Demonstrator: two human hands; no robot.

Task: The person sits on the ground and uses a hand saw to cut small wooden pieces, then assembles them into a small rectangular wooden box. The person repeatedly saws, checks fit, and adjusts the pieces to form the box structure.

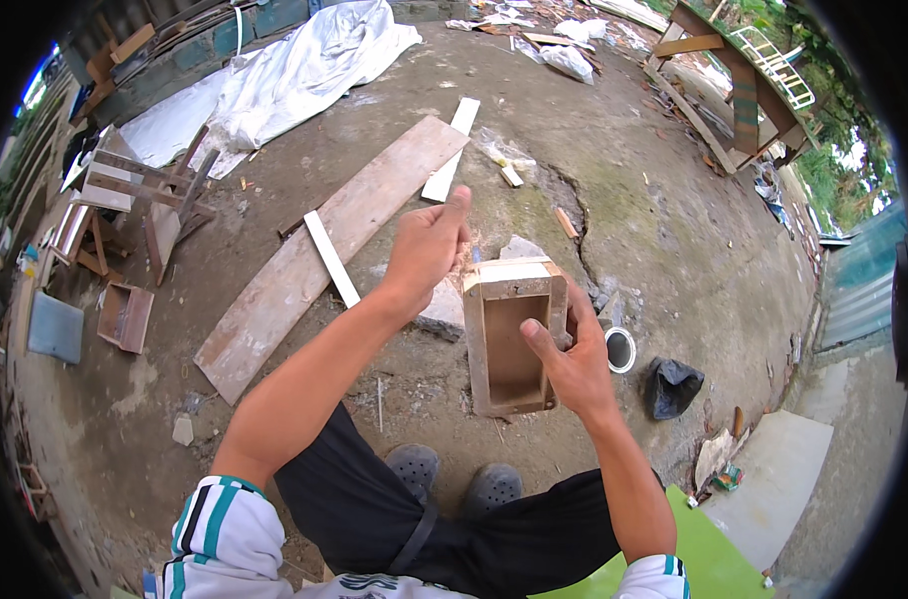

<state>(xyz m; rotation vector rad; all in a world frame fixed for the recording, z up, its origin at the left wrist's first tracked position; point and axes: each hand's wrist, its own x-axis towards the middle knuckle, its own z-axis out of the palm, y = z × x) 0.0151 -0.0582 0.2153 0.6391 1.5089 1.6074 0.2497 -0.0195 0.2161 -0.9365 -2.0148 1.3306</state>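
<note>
My right hand [576, 351] grips a small wooden box [477, 344] by its right side, the thumb hooked over the edge into the hollow. The box is tilted up in front of me with its open face toward me and a pale wood strip [514, 270] along its top end. Just left of that top end is my left hand [429, 250], fingers curled closed and thumb pointing up. Whatever it may hold is hidden behind the fingers. A small bluish bit shows between that hand and the box. Behind the box lies a broken concrete slab [442, 307].
A long plank [319, 262] lies on the ground at left, with a white strip [331, 258] across it and another white board [452, 150] by its far end. A white-rimmed cup [621, 350] and a black plastic bag [674, 387] sit at right. Wooden furniture [135, 195] stands far left.
</note>
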